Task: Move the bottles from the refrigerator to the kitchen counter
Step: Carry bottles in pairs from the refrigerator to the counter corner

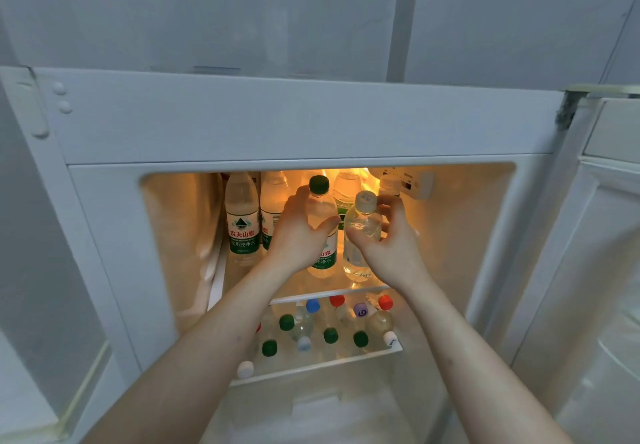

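The left hand is wrapping its grip around the upper body of a green-capped bottle, thumb across the front and fingers curling behind. The right hand is clamping on a pale-capped bottle just beside it, fingers pinching the shoulder below the cap. Both bottles are standing upright on the upper glass shelf inside the lit refrigerator; whether either is lifting clear of the shelf cannot be told. Each bottle appears full of clear liquid, so it is likely handling as moderately heavy, with thin walls that yield under squeeze and a chilled skin that may be slick; a hold around the mid-body or just under the shoulder is probably securing it better than the cap. Two more labelled bottles are standing to the left on the same shelf, well clear of the hands. Below, a lower shelf is carrying many bottles with green, red, blue and white caps. White door panels are flanking the opening. The kitchen surface is not showing in this view.
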The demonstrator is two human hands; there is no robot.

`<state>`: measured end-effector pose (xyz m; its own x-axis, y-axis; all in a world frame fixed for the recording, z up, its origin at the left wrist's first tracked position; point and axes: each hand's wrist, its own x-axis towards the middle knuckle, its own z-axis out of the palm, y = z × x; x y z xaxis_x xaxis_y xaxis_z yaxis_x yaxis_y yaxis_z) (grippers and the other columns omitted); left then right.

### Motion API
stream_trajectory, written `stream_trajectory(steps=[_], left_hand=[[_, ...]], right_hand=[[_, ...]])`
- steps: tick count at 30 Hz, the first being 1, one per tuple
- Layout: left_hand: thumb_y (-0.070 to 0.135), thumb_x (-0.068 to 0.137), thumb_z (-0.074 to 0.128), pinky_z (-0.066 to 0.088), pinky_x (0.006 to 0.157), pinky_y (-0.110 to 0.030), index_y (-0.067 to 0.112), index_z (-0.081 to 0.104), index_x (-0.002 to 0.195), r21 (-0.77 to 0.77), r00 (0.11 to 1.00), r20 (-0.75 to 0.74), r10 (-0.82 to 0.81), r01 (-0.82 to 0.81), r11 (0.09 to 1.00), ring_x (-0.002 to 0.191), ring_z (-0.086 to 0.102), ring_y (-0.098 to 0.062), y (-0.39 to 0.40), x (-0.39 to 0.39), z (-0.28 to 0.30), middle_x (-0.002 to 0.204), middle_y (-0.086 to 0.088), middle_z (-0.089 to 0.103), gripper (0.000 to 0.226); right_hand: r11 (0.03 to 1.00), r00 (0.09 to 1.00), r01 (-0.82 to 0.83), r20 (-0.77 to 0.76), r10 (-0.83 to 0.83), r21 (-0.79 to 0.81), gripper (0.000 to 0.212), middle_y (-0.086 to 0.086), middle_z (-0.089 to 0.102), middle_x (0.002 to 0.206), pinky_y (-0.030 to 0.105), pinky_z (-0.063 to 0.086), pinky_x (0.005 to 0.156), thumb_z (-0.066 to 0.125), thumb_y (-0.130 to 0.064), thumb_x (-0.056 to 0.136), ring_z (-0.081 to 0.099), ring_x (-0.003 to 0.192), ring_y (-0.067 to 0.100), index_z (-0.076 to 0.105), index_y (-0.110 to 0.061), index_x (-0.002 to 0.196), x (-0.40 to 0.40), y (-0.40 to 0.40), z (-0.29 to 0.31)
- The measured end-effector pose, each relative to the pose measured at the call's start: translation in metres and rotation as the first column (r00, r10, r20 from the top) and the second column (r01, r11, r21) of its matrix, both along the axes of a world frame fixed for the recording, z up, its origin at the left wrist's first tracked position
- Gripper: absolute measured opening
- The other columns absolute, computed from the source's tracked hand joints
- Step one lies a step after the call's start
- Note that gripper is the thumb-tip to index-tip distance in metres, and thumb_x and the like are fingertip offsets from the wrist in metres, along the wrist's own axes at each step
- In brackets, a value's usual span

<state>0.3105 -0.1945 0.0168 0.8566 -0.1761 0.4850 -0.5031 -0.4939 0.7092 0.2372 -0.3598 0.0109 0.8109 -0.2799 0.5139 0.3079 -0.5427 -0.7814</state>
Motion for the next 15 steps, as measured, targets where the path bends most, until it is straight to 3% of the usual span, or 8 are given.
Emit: stream_trajectory(steps=[2,4,7,11,15], left_hand=[[0.043,0.089,0.074,0.039,0.089,-0.028,0.021,0.045,0.138,0.014,0.999,0.029,0.023,-0.024,1.000,0.117,0.054,-0.021,0.007,-0.013,-0.002,0.129,-0.004,0.053,0.060],[0.042,0.088,0.076,0.040,0.092,-0.029,0.022,0.049,0.133,-0.009,0.998,0.047,0.041,-0.041,0.999,0.117,0.053,-0.019,0.015,-0.028,-0.006,0.127,-0.002,0.051,0.056],[0.036,0.088,0.078,0.041,0.100,-0.030,0.025,0.051,0.132,-0.101,0.997,0.078,0.028,-0.020,0.995,0.119,0.049,-0.010,0.029,-0.057,-0.010,0.129,0.005,0.053,0.053],[0.034,0.088,0.077,0.045,0.105,-0.035,0.028,0.052,0.135,-0.174,0.994,0.105,-0.022,0.040,0.984,0.122,0.052,-0.007,0.056,-0.103,-0.010,0.131,0.011,0.056,0.053],[0.036,0.087,0.076,0.050,0.105,-0.045,0.035,0.052,0.136,-0.198,0.994,0.040,-0.105,0.111,0.974,0.124,0.056,-0.009,0.086,-0.146,-0.014,0.130,0.015,0.059,0.054]], right_hand=[[1.000,0.999,0.007,0.036,-0.008,0.016,0.060,-0.009,0.062,0.130,0.021,0.052,0.088,0.083,-0.036,0.084,0.062,0.112,0.005,0.048,-0.031,0.134,-0.011,0.006,-0.003],[0.999,0.996,0.028,0.083,-0.031,0.036,0.053,-0.014,0.064,0.124,0.030,0.056,0.092,0.083,-0.033,0.085,0.061,0.111,-0.001,0.054,-0.032,0.130,-0.024,0.010,-0.008],[0.990,0.990,0.027,0.135,-0.046,0.139,0.046,-0.016,0.067,0.123,0.043,0.057,0.100,0.080,-0.034,0.088,0.062,0.116,0.004,0.059,-0.037,0.129,-0.049,0.015,-0.011],[0.988,0.991,-0.002,0.134,-0.019,0.157,0.052,-0.011,0.064,0.132,0.036,0.056,0.100,0.078,-0.036,0.090,0.062,0.119,0.004,0.059,-0.034,0.139,-0.087,0.029,-0.002],[0.985,0.991,-0.090,0.110,0.074,0.148,0.049,-0.006,0.068,0.126,0.035,0.059,0.094,0.079,-0.027,0.091,0.066,0.116,0.012,0.063,-0.029,0.137,-0.121,0.046,-0.001]])
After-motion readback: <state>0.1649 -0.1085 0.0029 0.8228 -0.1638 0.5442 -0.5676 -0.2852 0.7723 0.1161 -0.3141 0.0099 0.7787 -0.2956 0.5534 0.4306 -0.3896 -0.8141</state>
